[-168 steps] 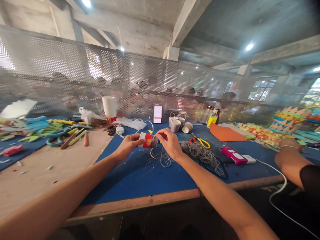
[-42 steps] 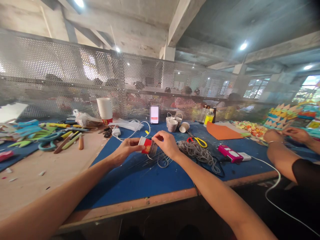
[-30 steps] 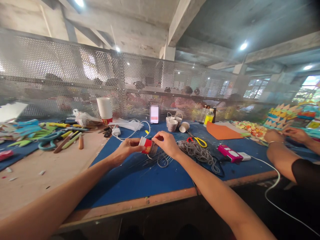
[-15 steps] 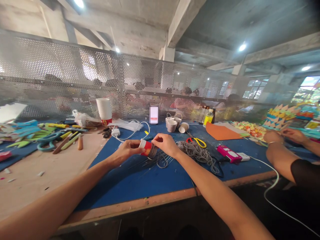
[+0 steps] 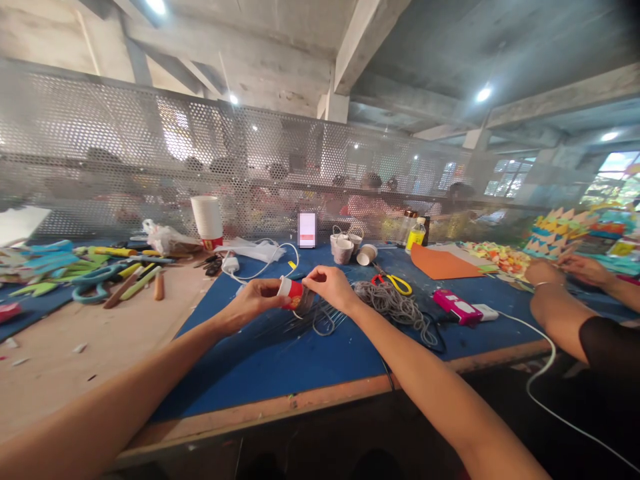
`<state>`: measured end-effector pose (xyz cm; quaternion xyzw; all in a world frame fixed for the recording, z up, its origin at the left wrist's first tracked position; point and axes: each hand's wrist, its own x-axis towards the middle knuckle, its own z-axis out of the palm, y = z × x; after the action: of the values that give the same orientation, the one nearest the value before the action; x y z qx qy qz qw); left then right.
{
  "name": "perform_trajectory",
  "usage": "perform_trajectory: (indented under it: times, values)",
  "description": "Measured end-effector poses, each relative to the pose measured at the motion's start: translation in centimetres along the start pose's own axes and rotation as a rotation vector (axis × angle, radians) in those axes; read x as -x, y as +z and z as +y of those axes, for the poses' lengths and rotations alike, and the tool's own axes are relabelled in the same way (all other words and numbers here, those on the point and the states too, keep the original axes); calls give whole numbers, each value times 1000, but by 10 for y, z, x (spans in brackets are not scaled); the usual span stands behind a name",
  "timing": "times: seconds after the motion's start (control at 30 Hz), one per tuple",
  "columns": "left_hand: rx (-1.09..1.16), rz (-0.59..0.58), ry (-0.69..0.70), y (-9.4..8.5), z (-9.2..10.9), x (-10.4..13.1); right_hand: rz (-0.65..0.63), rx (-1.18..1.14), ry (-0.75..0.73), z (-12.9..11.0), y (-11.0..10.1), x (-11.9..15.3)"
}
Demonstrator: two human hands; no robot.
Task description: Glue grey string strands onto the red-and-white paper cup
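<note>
A red and white paper cup [image 5: 293,291] lies tilted on its side in the air over the blue mat [image 5: 240,377]. My left hand [image 5: 254,301] grips it by its white rim, thumb and fingers closed. Grey yarn covers the far end of the cup, where my right hand [image 5: 331,288] pinches with fingertips together; the strand in the pinch is mostly hidden. A loose loop of grey yarn [image 5: 324,332] hangs below the right hand. To its right, a tangled heap of the same yarn [image 5: 387,303] rests on the mat.
Behind the yarn lie yellow-and-red scissors [image 5: 400,285], small wrapped cups [image 5: 343,251] and a phone [image 5: 307,230]. A cup stack [image 5: 207,220] stands left, near tools [image 5: 131,283]. A pink box [image 5: 456,307] sits right, beside a co-worker's arms [image 5: 555,303].
Hardly anything differs. Both hands keep their hold at the cup, with only a very slight shift of the view.
</note>
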<state>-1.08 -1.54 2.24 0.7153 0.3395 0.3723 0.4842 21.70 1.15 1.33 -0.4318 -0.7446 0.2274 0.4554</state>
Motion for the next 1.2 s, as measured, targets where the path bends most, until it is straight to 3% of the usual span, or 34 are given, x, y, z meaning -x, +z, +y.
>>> perform_trajectory:
  times: [0.23,0.97,1.2]
  values:
    - [10,118,-74,2,3,4,7,-13,-18,0,3,1]
    - [-102,88,-3,4,-1,1,77,97,8,-2,3,2]
    - [-20,200,8,2,-3,-2,59,-82,26,-2,1,-1]
